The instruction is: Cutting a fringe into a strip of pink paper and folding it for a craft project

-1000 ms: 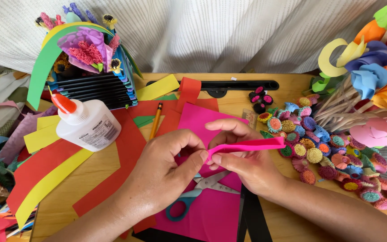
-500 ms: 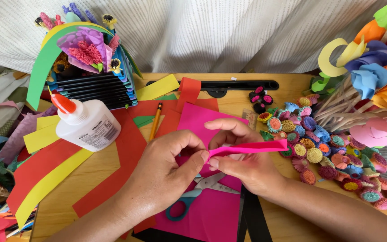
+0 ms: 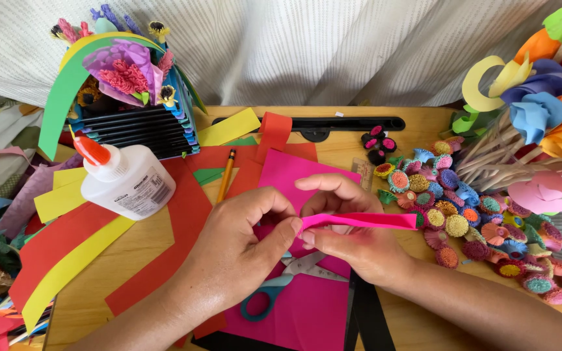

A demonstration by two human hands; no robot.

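Observation:
A folded pink paper strip (image 3: 359, 221) lies level above the table, held between both hands. My left hand (image 3: 242, 250) pinches its left end with thumb and forefinger. My right hand (image 3: 349, 231) grips the strip from behind and below, fingers curled over its top edge. Under the hands lies a pink paper sheet (image 3: 300, 305) with teal-handled scissors (image 3: 281, 286) on it.
A white glue bottle (image 3: 125, 179) with an orange cap lies at the left on red and yellow paper strips. A pencil (image 3: 227, 174) lies behind the hands. Several small rolled paper flowers (image 3: 463, 214) cover the right side. A paper flower basket (image 3: 131, 110) stands at the back left.
The pink strip has sunk slightly and now sits level. My left thumb and forefinger have closed tighter on its left end. Nothing else has moved.

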